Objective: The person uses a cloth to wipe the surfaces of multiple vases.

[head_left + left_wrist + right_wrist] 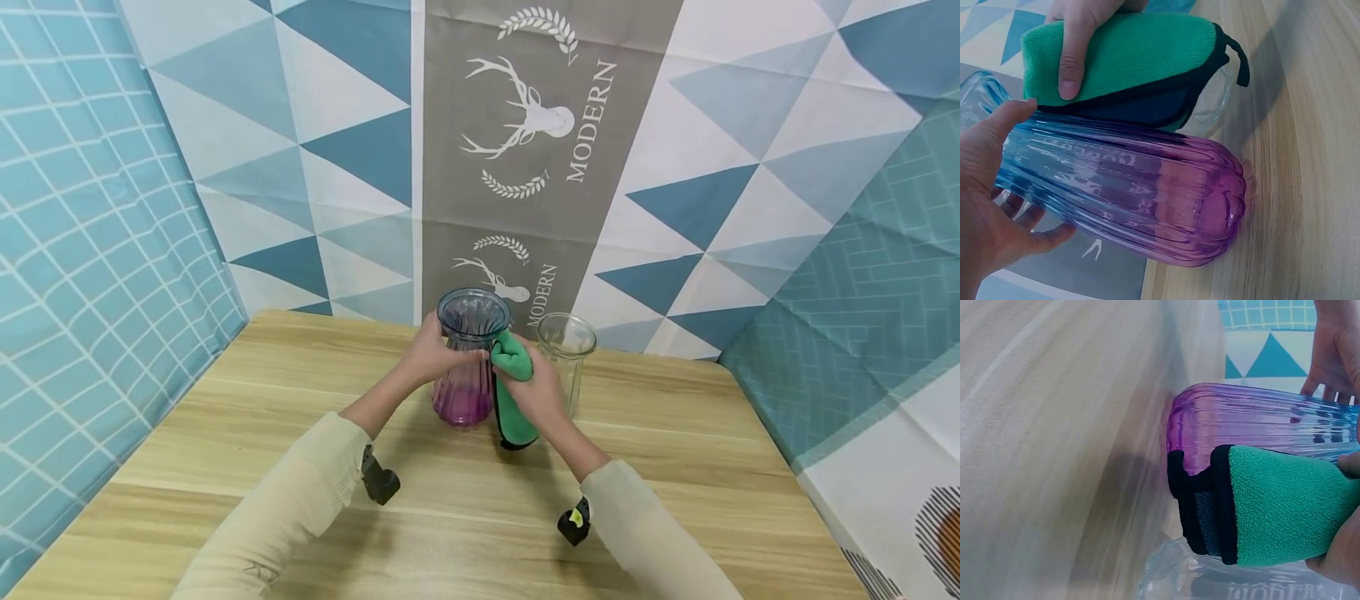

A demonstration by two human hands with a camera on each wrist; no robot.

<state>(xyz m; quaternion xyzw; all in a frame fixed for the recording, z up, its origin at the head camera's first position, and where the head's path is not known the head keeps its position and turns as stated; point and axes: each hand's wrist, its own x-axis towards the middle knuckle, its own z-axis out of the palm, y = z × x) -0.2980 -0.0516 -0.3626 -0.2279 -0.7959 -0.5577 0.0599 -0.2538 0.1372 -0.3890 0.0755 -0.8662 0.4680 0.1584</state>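
Observation:
A ribbed glass vase (pixel 463 396), blue at its rim and purple at its base, stands upright on the table. My left hand (pixel 437 357) holds it near the top, thumb and fingers around opposite sides in the left wrist view. In my right hand (pixel 538 388) is a folded green cleaning cloth (pixel 1291 506) with black edging and a dark underside. The thumb presses on the cloth, which lies against the right side of the vase. In the head view, part of the cloth sits by the vase's rim and the rest hangs down.
Close behind my right hand stands a clear glass vase (pixel 567 335), partly hidden by it. The wooden table (pixel 300 483) ends at a patterned backdrop (pixel 360 167) at the back and tiled sheets at the sides. A black wrist device (pixel 380 479) hangs below the left sleeve.

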